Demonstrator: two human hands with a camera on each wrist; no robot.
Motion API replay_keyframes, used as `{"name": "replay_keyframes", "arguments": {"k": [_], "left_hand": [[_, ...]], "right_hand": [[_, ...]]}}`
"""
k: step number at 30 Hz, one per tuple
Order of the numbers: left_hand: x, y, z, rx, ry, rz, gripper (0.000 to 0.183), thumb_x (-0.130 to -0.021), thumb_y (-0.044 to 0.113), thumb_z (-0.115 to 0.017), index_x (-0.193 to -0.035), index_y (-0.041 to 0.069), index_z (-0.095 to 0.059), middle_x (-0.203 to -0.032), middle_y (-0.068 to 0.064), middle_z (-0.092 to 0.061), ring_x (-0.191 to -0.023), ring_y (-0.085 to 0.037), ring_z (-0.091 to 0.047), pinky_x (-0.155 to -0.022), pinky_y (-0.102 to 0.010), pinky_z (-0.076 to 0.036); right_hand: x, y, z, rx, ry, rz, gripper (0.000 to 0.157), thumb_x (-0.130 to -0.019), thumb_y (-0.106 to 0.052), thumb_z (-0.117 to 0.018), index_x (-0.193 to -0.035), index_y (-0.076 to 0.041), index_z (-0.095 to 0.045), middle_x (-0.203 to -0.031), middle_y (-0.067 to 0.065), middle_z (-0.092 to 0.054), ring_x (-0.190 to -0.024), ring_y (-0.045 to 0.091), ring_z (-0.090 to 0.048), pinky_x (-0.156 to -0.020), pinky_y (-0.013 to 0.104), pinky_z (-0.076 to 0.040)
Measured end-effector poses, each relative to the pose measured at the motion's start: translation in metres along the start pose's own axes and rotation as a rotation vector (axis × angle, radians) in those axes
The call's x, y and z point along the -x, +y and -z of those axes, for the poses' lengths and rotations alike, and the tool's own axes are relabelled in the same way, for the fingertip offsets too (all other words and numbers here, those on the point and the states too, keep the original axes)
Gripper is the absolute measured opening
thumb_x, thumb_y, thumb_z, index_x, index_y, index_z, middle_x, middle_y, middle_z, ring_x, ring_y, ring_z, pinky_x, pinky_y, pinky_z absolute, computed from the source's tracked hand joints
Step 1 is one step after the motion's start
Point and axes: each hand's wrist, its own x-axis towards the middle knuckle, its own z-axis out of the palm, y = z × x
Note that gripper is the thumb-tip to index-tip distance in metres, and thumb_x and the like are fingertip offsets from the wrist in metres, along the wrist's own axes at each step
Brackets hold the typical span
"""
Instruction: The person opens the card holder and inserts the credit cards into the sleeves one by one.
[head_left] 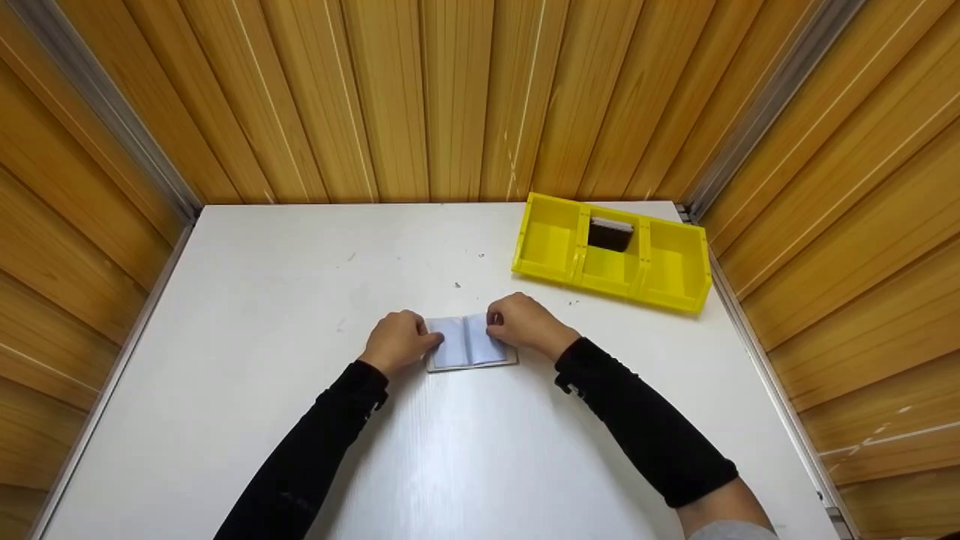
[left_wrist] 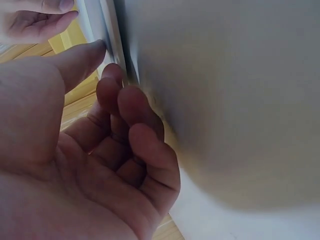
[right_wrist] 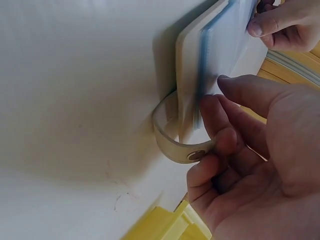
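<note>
A small card holder (head_left: 454, 346) lies spread open on the white table, its clear bluish plastic sleeves (right_wrist: 227, 47) facing up inside a pale cover (right_wrist: 186, 65). With thumb on top and fingers beneath, my left hand (head_left: 397, 341) pinches the holder's left edge. At the opposite side, my right hand (head_left: 529, 322) pinches the edge of the sleeves between thumb and index finger. A pale strap (right_wrist: 172, 147) with a round metal snap (right_wrist: 196, 155) curves out from the cover beside the right fingers, as the right wrist view shows.
A yellow three-compartment bin (head_left: 551, 255) stands at the back right of the table (head_left: 300, 255). Its middle compartment holds a dark, booklet-like item (head_left: 610, 235). Wood-patterned walls (head_left: 450, 97) enclose the table at the back and sides.
</note>
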Motion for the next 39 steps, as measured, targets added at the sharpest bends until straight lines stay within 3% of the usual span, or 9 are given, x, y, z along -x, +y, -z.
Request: {"name": "replay_keyframes", "arguments": {"k": [6, 15, 32, 39], "left_hand": [[0.002, -0.001, 0.0, 0.014, -0.002, -0.004, 0.036, -0.099, 0.038, -0.082, -0.074, 0.013, -0.071, -0.071, 0.002, -0.065, -0.068, -0.018, -0.058, -0.064, -0.03, -0.043], [-0.001, -0.005, 0.0, 0.064, -0.037, 0.007, 0.036, -0.101, 0.033, -0.079, -0.072, 0.015, -0.068, -0.07, 0.003, -0.061, -0.068, -0.017, -0.057, -0.064, -0.029, -0.042], [-0.002, -0.012, 0.003, 0.07, -0.044, -0.013, 0.035, -0.102, 0.031, -0.078, -0.072, 0.015, -0.069, -0.07, 0.004, -0.061, -0.068, -0.017, -0.056, -0.065, -0.03, -0.044], [-0.001, -0.013, 0.004, 0.064, -0.046, -0.007, 0.034, -0.101, 0.03, -0.077, -0.072, 0.015, -0.069, -0.071, 0.003, -0.062, -0.071, -0.018, -0.058, -0.068, -0.031, -0.044]], "right_hand": [[0.004, 0.005, -0.003, 0.017, 0.035, -0.014, 0.012, -0.1, -0.019, -0.077, -0.096, -0.009, -0.08, -0.088, 0.007, -0.075, -0.087, 0.022, -0.063, -0.086, 0.043, -0.055], [0.007, 0.011, -0.005, -0.014, 0.046, -0.059, 0.014, -0.101, -0.022, -0.077, -0.096, -0.009, -0.08, -0.086, 0.006, -0.074, -0.081, 0.018, -0.061, -0.08, 0.038, -0.053], [0.014, 0.014, -0.008, 0.009, 0.081, -0.076, 0.017, -0.102, -0.022, -0.073, -0.096, -0.009, -0.081, -0.091, 0.006, -0.075, -0.092, 0.024, -0.064, -0.092, 0.044, -0.055], [0.016, 0.017, 0.0, -0.032, 0.129, -0.056, 0.021, -0.105, -0.023, -0.071, -0.104, -0.005, -0.082, -0.101, 0.011, -0.079, -0.097, 0.026, -0.067, -0.097, 0.046, -0.057]]}}
